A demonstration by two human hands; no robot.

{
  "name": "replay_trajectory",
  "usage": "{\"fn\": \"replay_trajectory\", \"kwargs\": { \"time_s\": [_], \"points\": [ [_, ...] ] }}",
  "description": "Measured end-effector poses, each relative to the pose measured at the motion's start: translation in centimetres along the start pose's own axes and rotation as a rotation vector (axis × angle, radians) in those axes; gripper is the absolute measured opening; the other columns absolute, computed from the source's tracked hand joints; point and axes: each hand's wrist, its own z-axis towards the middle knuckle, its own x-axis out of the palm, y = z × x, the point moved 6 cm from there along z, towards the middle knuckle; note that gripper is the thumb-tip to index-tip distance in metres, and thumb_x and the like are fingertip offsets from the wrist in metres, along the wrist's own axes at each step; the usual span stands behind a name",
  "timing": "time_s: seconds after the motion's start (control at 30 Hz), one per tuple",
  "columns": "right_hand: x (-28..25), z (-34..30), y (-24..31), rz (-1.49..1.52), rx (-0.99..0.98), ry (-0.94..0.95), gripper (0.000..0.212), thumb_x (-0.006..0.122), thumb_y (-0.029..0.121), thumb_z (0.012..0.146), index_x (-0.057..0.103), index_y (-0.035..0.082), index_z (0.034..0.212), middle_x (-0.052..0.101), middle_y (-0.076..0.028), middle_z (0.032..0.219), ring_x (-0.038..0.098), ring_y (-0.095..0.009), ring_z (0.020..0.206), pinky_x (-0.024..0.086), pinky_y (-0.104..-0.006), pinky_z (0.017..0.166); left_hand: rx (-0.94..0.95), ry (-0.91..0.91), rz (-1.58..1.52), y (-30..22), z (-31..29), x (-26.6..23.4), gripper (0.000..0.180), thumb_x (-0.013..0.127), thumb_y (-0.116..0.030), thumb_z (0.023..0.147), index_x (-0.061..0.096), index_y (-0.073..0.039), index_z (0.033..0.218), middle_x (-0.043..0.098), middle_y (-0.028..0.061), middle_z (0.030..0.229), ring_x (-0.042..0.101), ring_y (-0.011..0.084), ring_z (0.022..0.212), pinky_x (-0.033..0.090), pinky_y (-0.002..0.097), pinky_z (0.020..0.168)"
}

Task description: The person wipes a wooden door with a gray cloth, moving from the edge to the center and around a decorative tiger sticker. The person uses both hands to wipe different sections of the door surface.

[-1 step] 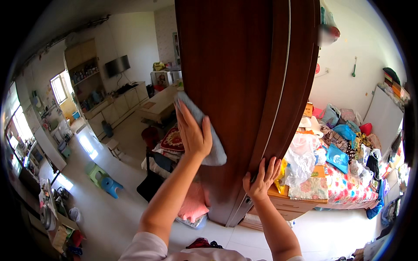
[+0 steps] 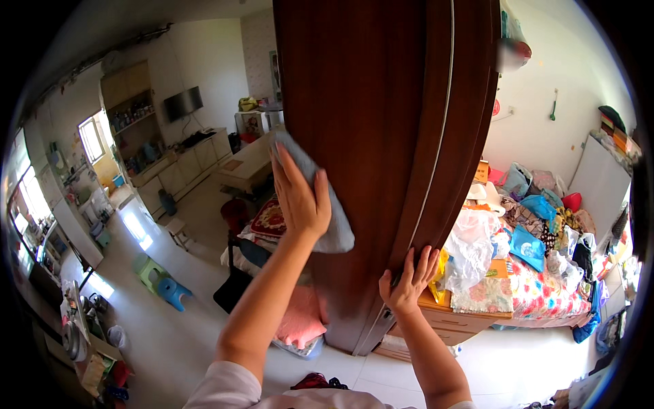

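A tall dark brown wooden door panel point(image 2: 354, 102) stands upright in front of me. My left hand point(image 2: 303, 201) presses a folded grey-blue cloth point(image 2: 334, 228) against its left part. The fingers of that hand point up and lie nearly straight over the cloth; the palm side is hidden. Lower down on the right, my right hand point(image 2: 410, 279) rests with fingers spread at the panel's right edge, beside a pale vertical strip point(image 2: 439, 129). Nothing shows in this hand.
To the right, a bed point(image 2: 545, 296) is heaped with clothes and bags beside a wooden drawer unit point(image 2: 453, 324). Left of the panel are a black chair point(image 2: 228, 296), a pink cloth point(image 2: 303, 317), a long table point(image 2: 252, 163), and green and blue stools point(image 2: 174, 292).
My left hand and the cloth have slid slightly upward along the panel. The right hand stays where it was.
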Motion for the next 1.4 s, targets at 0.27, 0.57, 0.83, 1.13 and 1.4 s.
{"fn": "replay_trajectory", "kwargs": {
  "time_s": [0.27,0.57,0.83,1.13,1.4],
  "points": [
    [0.0,0.1,0.4,0.002,-0.043,0.024,0.069,0.061,0.021,0.083,0.045,-0.006,0.145,0.029,-0.032,0.160,0.022,-0.056,0.148,0.020,-0.0675,0.117,0.207,-0.226,0.237,-7.1,12.8,-1.4,0.080,0.046,-0.043,0.103,0.015,0.005,0.160,0.017,0.0442,0.157,0.020,0.0600,0.146,0.023,0.0621,0.119],
    [0.0,-0.1,0.0,-0.012,-0.005,-0.004,0.067,0.067,0.024,0.078,0.056,-0.003,0.138,0.038,-0.029,0.155,0.028,-0.052,0.146,0.025,-0.0683,0.116,0.583,-0.108,0.129,-14.3,8.3,1.9,0.072,0.050,-0.025,0.094,0.030,-0.008,0.161,0.022,0.0370,0.160,0.024,0.0559,0.148,0.025,0.0633,0.119],
    [-0.3,0.1,0.1,0.016,-0.007,0.013,0.065,0.065,0.022,0.081,0.054,-0.005,0.139,0.035,-0.030,0.156,0.026,-0.053,0.147,0.023,-0.0676,0.117,0.550,0.088,0.075,-10.7,-2.1,3.3,0.066,0.050,-0.027,0.093,0.041,-0.007,0.156,0.030,0.0396,0.156,0.030,0.0585,0.144,0.029,0.0658,0.115],
    [-0.1,-0.5,-0.3,0.070,0.014,0.029,0.056,0.055,0.024,0.087,0.061,-0.006,0.134,0.037,-0.029,0.156,0.027,-0.051,0.149,0.021,-0.0670,0.118,0.666,0.309,0.076,-2.1,-22.7,5.1,0.048,0.060,-0.032,0.094,0.061,-0.021,0.141,0.054,0.0158,0.147,0.055,0.0306,0.130,0.043,0.0520,0.108],
    [0.0,-0.4,-0.3,0.048,0.007,0.015,0.055,0.059,0.022,0.086,0.062,-0.005,0.133,0.037,-0.029,0.156,0.026,-0.050,0.149,0.022,-0.0664,0.119,0.951,1.046,0.213,1.5,-30.4,4.2,0.063,0.058,-0.029,0.091,0.045,-0.022,0.153,0.043,0.0065,0.159,0.042,0.0221,0.144,0.034,0.0460,0.117]
  ]
}}
